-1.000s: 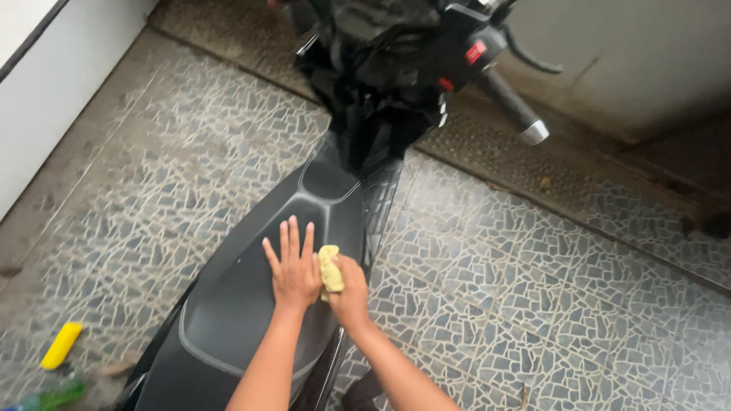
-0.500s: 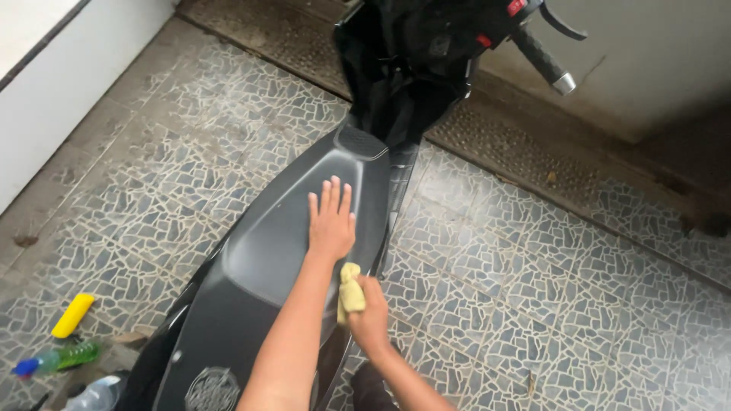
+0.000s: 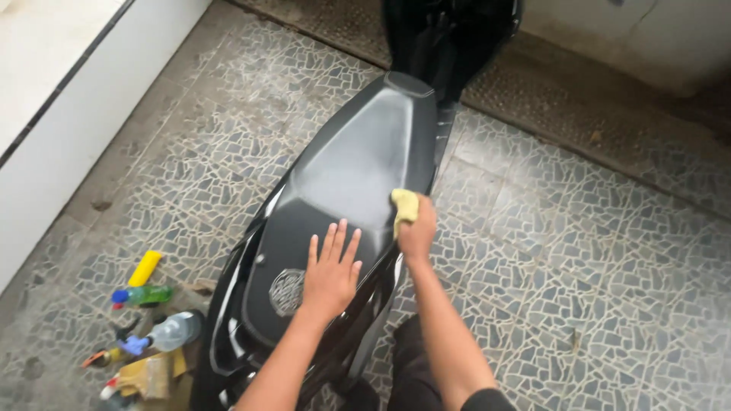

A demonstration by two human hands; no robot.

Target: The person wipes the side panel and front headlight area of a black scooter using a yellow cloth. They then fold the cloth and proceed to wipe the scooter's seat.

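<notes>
Head view: the left hand [image 3: 331,272] lies flat on the black scooter seat [image 3: 358,167], fingers spread and pointing toward 12 o'clock, palm pressed down on the rear half of the seat. Half a second ago it lay nearer the front of the seat; it now sits further back, just beside the round emblem [image 3: 287,291] at its 8 o'clock. The right hand [image 3: 418,232] is closed around a bunched yellow cloth [image 3: 404,208], pinching it against the seat's right edge at about 3 o'clock of the seat's middle. The cloth has travelled from the side panel below the seat up onto the rim. The front half of the seat shows a dull, smeared sheen, which suggests the wiping is working rearward along the seat. On the mosaic floor [image 3: 609,266] at 8 o'clock lie a yellow tube [image 3: 144,268], a green bottle [image 3: 142,294] and a clear spray bottle [image 3: 169,332], well apart from both hands.
</notes>
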